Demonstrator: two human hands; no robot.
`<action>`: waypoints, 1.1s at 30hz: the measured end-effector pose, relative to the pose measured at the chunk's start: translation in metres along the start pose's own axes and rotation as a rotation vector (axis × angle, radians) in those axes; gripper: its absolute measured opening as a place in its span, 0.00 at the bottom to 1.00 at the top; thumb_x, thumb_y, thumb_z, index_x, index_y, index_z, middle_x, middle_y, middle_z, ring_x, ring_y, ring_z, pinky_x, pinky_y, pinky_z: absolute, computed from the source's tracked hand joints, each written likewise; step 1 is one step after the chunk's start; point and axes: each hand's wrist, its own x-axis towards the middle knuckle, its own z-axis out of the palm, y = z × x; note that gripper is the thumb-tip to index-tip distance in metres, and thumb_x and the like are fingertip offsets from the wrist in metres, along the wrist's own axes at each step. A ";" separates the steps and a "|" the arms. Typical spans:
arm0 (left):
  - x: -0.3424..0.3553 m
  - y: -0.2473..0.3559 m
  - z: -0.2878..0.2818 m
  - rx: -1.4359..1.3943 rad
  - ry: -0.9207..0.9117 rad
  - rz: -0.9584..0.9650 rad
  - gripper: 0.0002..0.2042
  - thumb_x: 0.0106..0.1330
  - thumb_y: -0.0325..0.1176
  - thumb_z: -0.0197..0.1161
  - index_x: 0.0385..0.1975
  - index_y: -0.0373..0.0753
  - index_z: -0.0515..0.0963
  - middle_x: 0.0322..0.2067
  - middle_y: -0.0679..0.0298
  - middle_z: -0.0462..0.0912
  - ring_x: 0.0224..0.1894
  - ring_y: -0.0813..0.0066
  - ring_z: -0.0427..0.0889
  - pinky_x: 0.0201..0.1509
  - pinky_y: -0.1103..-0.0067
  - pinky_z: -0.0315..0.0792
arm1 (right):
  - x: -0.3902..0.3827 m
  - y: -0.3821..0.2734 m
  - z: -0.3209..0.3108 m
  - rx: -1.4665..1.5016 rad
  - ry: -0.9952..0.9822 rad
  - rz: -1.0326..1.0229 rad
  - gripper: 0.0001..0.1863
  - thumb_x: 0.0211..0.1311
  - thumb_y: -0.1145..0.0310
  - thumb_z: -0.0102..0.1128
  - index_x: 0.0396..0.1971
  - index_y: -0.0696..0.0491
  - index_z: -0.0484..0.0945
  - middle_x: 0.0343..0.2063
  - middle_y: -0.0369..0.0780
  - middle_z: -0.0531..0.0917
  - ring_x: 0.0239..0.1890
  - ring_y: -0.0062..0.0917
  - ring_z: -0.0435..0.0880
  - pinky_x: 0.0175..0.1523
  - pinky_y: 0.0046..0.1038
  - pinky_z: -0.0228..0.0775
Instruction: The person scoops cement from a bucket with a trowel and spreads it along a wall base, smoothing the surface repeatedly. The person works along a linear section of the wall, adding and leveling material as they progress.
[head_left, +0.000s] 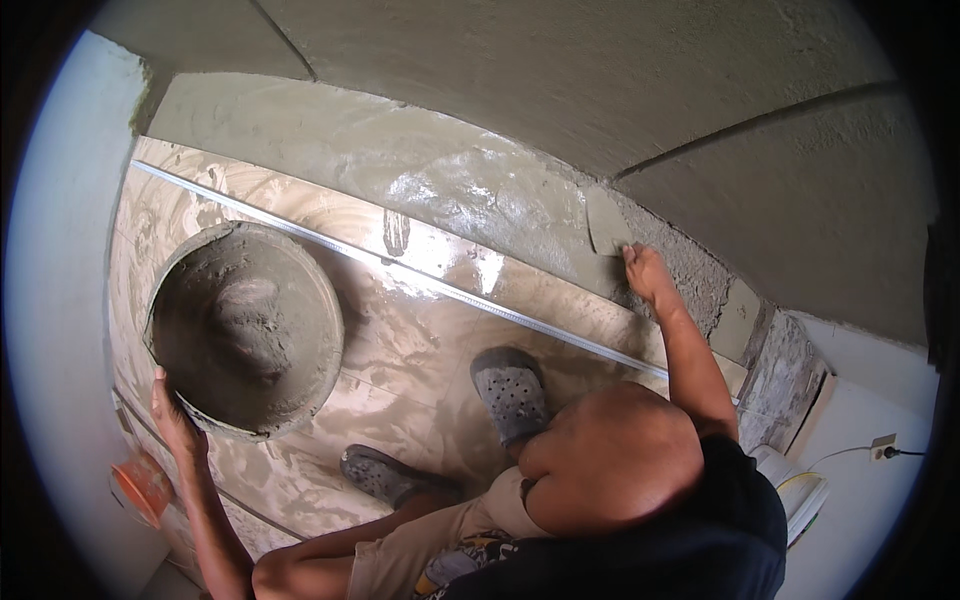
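Observation:
My right hand (647, 272) is closed around a trowel (604, 222), its flat blade coated in mortar and lying against the grey mortar strip (480, 180) along the foot of the wall. Wet and shiny to the left of the blade, the strip turns rough and grainy (690, 262) to its right. The trowel's handle is mostly hidden by my fingers. At the left, my left hand (178, 418) grips the near rim of a round tub (325, 300). Grey mortar (250, 320) lies inside, smeared up the walls. Most of the left fingers are out of sight behind the tub.
A long metal straightedge (440, 285) crosses the smeared tile floor (400, 400) between the tub and the strip. My feet in grey clogs (508, 390) stand on the tiles. An orange bucket (145, 487) is at lower left. A plugged-in socket (883, 447) and white pail (803, 500) are at right.

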 end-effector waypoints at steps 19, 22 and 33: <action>0.002 0.002 0.002 0.014 0.001 -0.003 0.28 0.81 0.49 0.56 0.62 0.26 0.76 0.59 0.55 0.83 0.59 0.68 0.80 0.68 0.72 0.70 | 0.002 -0.057 -0.008 -0.360 0.072 -0.051 0.17 0.76 0.59 0.55 0.55 0.54 0.76 0.54 0.55 0.83 0.50 0.54 0.87 0.56 0.51 0.79; -0.003 0.009 0.009 -0.011 -0.001 -0.036 0.29 0.80 0.50 0.56 0.63 0.26 0.76 0.59 0.55 0.82 0.60 0.67 0.80 0.68 0.72 0.69 | 0.014 -0.055 -0.002 -0.379 0.085 -0.037 0.17 0.75 0.60 0.56 0.55 0.54 0.76 0.54 0.54 0.83 0.51 0.53 0.87 0.55 0.51 0.79; -0.005 0.016 0.014 0.038 0.000 -0.021 0.28 0.82 0.50 0.53 0.63 0.27 0.77 0.59 0.56 0.82 0.59 0.69 0.80 0.67 0.73 0.70 | -0.036 0.058 -0.022 -0.448 0.133 0.108 0.16 0.74 0.58 0.57 0.53 0.52 0.78 0.50 0.53 0.84 0.47 0.53 0.87 0.52 0.53 0.80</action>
